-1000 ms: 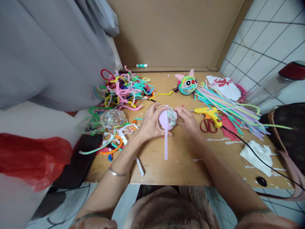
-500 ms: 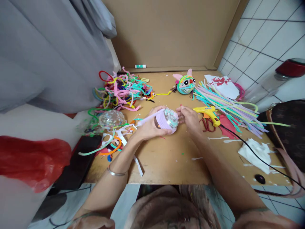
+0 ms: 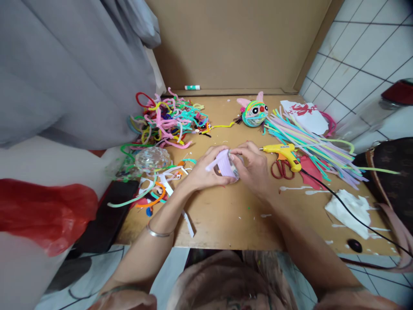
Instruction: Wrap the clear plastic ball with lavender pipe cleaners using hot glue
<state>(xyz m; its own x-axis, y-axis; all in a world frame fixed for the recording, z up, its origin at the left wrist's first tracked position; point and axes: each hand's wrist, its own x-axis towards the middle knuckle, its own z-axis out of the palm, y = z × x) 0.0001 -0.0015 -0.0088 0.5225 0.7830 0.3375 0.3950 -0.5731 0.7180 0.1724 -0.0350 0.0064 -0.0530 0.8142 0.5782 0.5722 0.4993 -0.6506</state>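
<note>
Lying near the front edge of the table (image 3: 222, 221), at the right, is a black oval object (image 3: 355, 246), with a crumpled white tissue (image 3: 349, 213) beyond it. Farther in, around the middle, the left hand (image 3: 205, 170) clasps the left side of a ball (image 3: 234, 171) wrapped in a lilac strip (image 3: 224, 163); the right hand (image 3: 253, 165) touches its upper right with thumb and forefinger, though whether these pinch it cannot be told. To the right are red scissors (image 3: 282, 170), a yellow glue gun (image 3: 281, 152) just past them; to the left, a clear bumpy ball (image 3: 153, 159). Farther back, straight pipe cleaners (image 3: 318, 149) fan out at the right and a tangle of bent ones (image 3: 171, 120) heaps at the left, with an eared toy (image 3: 254, 113) between. Behind everything, a glue stick (image 3: 192, 87) lies before a brown board (image 3: 232, 47).
</note>
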